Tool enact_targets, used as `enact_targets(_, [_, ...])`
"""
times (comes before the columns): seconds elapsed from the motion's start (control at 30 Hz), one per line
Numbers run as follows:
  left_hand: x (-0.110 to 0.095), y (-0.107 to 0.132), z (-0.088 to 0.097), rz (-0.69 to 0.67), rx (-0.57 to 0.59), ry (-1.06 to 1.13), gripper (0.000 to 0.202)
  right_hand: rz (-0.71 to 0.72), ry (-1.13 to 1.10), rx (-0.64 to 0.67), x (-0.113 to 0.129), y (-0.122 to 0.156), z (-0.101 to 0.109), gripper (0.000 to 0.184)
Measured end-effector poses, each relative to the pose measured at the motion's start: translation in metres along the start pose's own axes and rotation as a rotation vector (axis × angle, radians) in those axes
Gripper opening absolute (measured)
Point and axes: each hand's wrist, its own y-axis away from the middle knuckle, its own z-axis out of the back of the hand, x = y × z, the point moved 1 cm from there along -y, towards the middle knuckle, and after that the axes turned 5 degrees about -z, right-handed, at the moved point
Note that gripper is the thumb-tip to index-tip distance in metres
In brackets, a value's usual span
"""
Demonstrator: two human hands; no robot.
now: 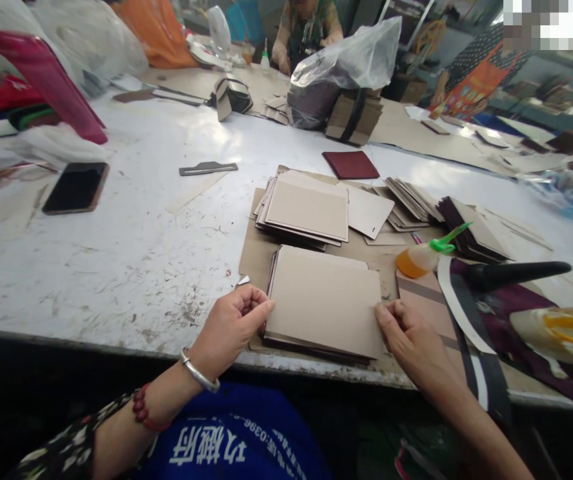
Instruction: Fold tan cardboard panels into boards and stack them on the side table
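A stack of tan cardboard sheets (pixel 324 300) lies at the table's near edge. My left hand (pixel 231 323) is curled against the stack's left side, thumb on the top sheet's edge. My right hand (pixel 409 337) has its fingers bent and pressed on the stack's right edge. The two hands hold the pile between them. A second stack of tan sheets (pixel 306 207) lies just behind it, on a brown cardboard underlay (pixel 256 250).
A glue bottle with a green nozzle (pixel 426 253) lies right of the stack, beside dark card piles (pixel 471 230) and a black cone (pixel 516 272). A phone (pixel 75 188) lies at left, a dark red cover (pixel 350 165) behind. Other people sit at the far side.
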Motion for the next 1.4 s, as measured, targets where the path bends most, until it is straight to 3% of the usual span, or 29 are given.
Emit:
enact_targets(0.13, [0.0, 0.0, -0.001, 0.022, -0.007, -0.03, 0.026, -0.001, 0.004, 0.066, -0.005, -0.002, -0.007, 0.032])
enact_targets(0.8, [0.013, 0.004, -0.01, 0.132, -0.043, -0.164, 0.031, -0.007, 0.007, 0.016, -0.019, -0.013, -0.022, 0.033])
enact_targets(1.3, [0.013, 0.0, -0.014, 0.165, -0.091, -0.106, 0.027, 0.006, 0.079, 0.072, -0.031, -0.02, -0.026, 0.039])
enact_targets(1.4, [0.015, 0.0, -0.014, 0.153, -0.094, -0.106, 0.026, 0.011, 0.064, 0.03, -0.031, -0.018, -0.026, 0.037])
